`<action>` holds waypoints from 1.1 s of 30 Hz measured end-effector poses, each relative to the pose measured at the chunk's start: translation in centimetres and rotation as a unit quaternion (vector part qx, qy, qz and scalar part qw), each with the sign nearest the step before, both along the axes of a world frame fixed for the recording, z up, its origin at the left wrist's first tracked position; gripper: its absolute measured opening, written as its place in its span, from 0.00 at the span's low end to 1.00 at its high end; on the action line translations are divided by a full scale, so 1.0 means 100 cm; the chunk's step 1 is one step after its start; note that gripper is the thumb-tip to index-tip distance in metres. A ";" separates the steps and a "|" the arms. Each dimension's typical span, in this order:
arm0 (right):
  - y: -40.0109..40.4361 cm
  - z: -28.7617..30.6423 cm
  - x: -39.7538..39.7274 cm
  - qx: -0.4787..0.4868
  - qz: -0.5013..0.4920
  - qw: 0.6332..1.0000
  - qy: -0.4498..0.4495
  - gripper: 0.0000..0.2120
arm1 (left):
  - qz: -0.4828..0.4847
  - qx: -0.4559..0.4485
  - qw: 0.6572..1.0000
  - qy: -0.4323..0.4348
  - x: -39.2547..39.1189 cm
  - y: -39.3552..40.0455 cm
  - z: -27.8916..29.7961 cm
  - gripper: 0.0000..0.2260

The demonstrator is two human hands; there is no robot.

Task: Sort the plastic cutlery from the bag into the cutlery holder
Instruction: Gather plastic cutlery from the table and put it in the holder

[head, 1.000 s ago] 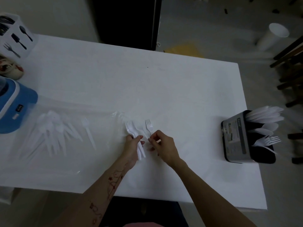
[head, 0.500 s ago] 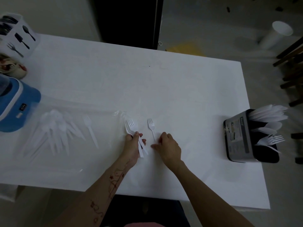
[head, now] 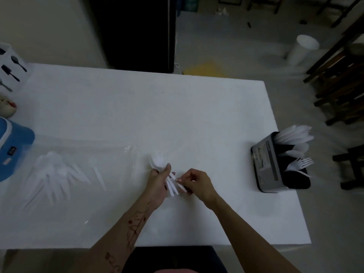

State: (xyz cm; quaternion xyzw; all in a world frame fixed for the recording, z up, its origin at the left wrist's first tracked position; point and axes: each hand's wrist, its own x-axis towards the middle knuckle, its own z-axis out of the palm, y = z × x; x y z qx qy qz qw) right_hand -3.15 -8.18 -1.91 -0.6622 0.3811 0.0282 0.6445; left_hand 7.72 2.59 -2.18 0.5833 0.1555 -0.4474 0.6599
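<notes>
At table centre, left hand (head: 157, 181) grips a bundle of white forks (head: 163, 174), tines pointing far. Right hand (head: 197, 183) pinches one handle end, nearer the cutlery holder (head: 266, 164) well right.

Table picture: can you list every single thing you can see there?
table: one, white, centre
bag: one, clear, table's left, cutlery inside
forks: small bunch, white, held by the left hand
holder: one, black and grey, table's right edge, white cutlery in it
box: one, white with cutlery pictures, far left corner
blue thing: one, left edge
cup: one, white, on the floor
left hand: grips the forks
right hand: pinches a handle end
</notes>
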 end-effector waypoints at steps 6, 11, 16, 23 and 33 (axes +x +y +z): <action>-0.034 0.039 -0.027 -0.172 0.003 0.984 0.036 0.15 | -0.032 -0.049 0.998 0.037 -0.016 -0.049 0.023 0.06; -0.104 0.080 -0.081 -0.396 -0.045 0.917 -0.019 0.07 | -0.082 -0.115 0.984 0.111 -0.029 -0.114 0.051 0.10; -0.181 0.092 -0.142 -0.609 -0.141 0.778 0.057 0.07 | -0.068 -0.198 0.966 0.150 -0.069 -0.188 0.078 0.12; -0.205 0.070 -0.192 -0.484 -0.214 0.849 0.024 0.09 | -0.003 -0.217 0.976 0.033 -0.156 -0.251 0.088 0.05; -0.195 0.063 -0.202 -0.373 -0.258 0.889 -0.063 0.18 | -0.278 -0.015 0.884 -0.377 -0.208 -0.246 0.057 0.16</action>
